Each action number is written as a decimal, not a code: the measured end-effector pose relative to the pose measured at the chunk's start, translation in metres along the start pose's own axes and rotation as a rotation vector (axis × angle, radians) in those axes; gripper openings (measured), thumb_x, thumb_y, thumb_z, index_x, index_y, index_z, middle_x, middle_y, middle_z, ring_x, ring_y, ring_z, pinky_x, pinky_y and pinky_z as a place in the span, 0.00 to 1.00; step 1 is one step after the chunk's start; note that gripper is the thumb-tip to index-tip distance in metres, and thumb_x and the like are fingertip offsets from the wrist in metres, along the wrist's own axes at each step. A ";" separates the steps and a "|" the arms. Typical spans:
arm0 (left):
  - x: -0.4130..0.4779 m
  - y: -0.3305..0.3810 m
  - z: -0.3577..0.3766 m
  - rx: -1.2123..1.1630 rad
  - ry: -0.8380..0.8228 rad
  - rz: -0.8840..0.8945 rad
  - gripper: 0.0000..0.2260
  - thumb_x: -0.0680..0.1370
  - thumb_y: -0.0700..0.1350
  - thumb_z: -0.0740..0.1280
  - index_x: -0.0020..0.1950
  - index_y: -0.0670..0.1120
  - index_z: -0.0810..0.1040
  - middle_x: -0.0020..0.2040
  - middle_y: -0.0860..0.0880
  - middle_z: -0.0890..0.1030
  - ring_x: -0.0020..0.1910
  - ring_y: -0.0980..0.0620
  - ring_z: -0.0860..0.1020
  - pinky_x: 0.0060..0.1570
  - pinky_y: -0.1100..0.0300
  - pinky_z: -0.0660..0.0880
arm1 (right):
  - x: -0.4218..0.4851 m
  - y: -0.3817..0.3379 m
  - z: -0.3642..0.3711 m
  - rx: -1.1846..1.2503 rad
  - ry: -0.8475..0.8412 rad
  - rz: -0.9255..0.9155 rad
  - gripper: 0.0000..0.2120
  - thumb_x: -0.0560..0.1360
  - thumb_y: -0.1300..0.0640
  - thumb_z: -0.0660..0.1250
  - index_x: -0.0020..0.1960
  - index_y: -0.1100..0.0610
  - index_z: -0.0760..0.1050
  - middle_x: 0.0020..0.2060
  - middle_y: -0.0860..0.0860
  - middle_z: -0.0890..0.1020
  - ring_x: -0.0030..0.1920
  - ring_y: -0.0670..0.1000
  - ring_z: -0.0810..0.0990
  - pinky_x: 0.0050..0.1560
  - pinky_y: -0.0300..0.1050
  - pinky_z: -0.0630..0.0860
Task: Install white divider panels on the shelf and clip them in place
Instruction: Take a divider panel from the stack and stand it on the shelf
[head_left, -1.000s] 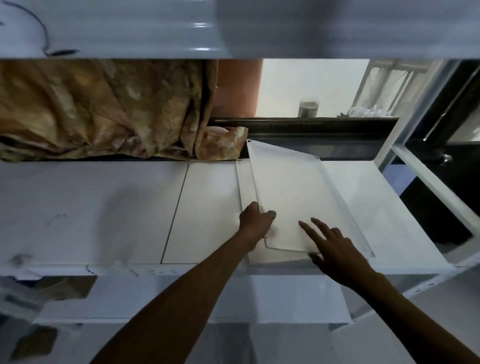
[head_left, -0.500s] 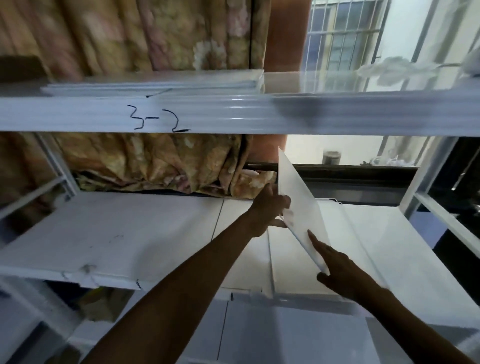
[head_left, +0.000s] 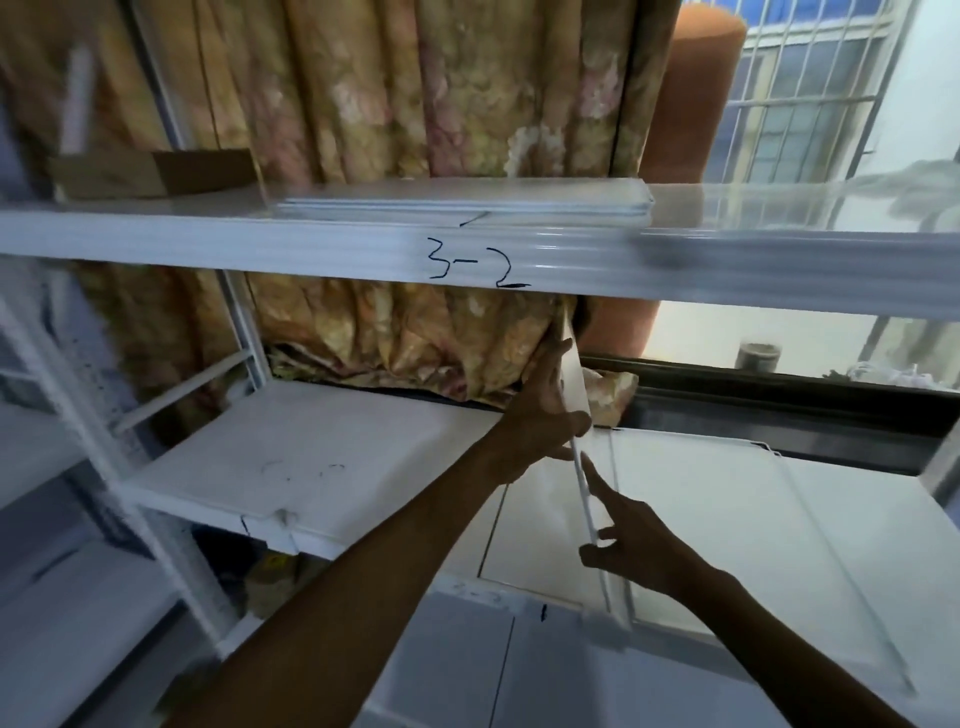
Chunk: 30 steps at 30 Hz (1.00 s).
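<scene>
Divider panel (head_left: 577, 384) is up on edge on the lower shelf (head_left: 332, 467), left hand (head_left: 540, 415) pinching it high, right hand (head_left: 639, 545) spread loose against the front edge. Looks unclipped, so any slip probably flops it flat.

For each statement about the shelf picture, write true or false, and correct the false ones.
1. The panel lies flat on the lower shelf. False: it stands on edge, nearly upright.
2. The left hand holds the panel. True.
3. The right hand is clear of the panel. False: its fingers touch the panel's near edge.
4. The beam above the hands is marked "3-2". True.
5. The cardboard box sits on the lower shelf. False: it sits on the upper shelf, at the left.
</scene>
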<state>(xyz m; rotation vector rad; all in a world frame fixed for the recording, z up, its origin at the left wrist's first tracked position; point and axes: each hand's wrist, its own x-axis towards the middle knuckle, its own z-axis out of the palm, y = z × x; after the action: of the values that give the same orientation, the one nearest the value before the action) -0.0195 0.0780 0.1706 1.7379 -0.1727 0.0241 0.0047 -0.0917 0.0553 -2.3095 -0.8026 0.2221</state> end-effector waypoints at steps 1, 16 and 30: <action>-0.003 0.000 -0.008 -0.004 -0.001 0.011 0.39 0.74 0.34 0.66 0.77 0.60 0.53 0.77 0.46 0.58 0.69 0.36 0.69 0.49 0.45 0.81 | 0.005 -0.006 0.004 0.013 0.002 -0.011 0.52 0.71 0.59 0.75 0.78 0.47 0.40 0.78 0.50 0.57 0.73 0.57 0.66 0.61 0.47 0.77; -0.034 -0.015 -0.199 0.105 0.011 0.158 0.33 0.75 0.34 0.66 0.75 0.55 0.60 0.63 0.57 0.64 0.52 0.58 0.71 0.37 0.70 0.76 | 0.114 -0.128 0.109 0.070 0.089 -0.016 0.54 0.70 0.54 0.76 0.76 0.40 0.37 0.73 0.48 0.67 0.66 0.43 0.68 0.51 0.28 0.76; -0.048 -0.031 -0.330 0.126 0.042 0.179 0.30 0.73 0.36 0.67 0.73 0.50 0.63 0.66 0.52 0.67 0.47 0.52 0.74 0.37 0.72 0.73 | 0.203 -0.215 0.183 0.124 0.054 -0.071 0.53 0.70 0.50 0.75 0.79 0.46 0.38 0.67 0.39 0.64 0.67 0.49 0.71 0.52 0.32 0.78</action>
<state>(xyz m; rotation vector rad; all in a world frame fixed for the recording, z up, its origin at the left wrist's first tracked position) -0.0360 0.4118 0.1928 1.8413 -0.3007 0.2068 -0.0040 0.2555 0.0670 -2.1580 -0.8190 0.1724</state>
